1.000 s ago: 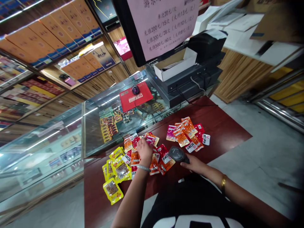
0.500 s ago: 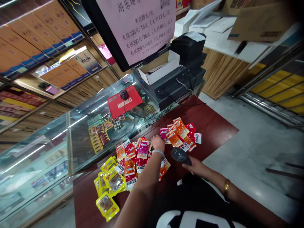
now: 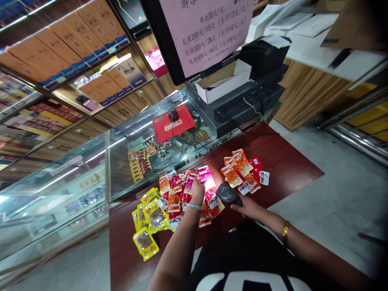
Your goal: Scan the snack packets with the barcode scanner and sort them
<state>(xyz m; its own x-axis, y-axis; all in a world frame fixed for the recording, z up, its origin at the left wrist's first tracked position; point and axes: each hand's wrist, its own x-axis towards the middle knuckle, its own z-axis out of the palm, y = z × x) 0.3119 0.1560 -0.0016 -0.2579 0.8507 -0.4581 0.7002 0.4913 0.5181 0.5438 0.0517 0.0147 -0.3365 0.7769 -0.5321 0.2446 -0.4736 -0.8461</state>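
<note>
My left hand (image 3: 198, 190) is closed at a magenta snack packet (image 3: 190, 182) on the near pile; its fingertips are partly hidden. Right beside it lies another magenta packet (image 3: 206, 177), lit by a bright patch of light. In my right hand (image 3: 247, 208) is a dark handheld barcode scanner (image 3: 226, 194), its head pointing toward that lit packet. Red and orange packets (image 3: 175, 202) lie heaped under and around my left wrist, with yellow packets (image 3: 156, 216) to their left. A separate heap of orange and red packets (image 3: 239, 167) sits beyond the scanner.
The packets rest on a dark red tabletop (image 3: 291, 161) along a glass display counter (image 3: 121, 157). On the counter are a red mat (image 3: 178, 125) with a mouse (image 3: 173, 115), a white open box (image 3: 224, 83) and a monitor carrying a pink sign (image 3: 209, 36).
My left hand has moved left, away from the far heap, and a magenta packet from there now lies by the near pile. The scanner has come closer to my left hand. The view has shifted.
</note>
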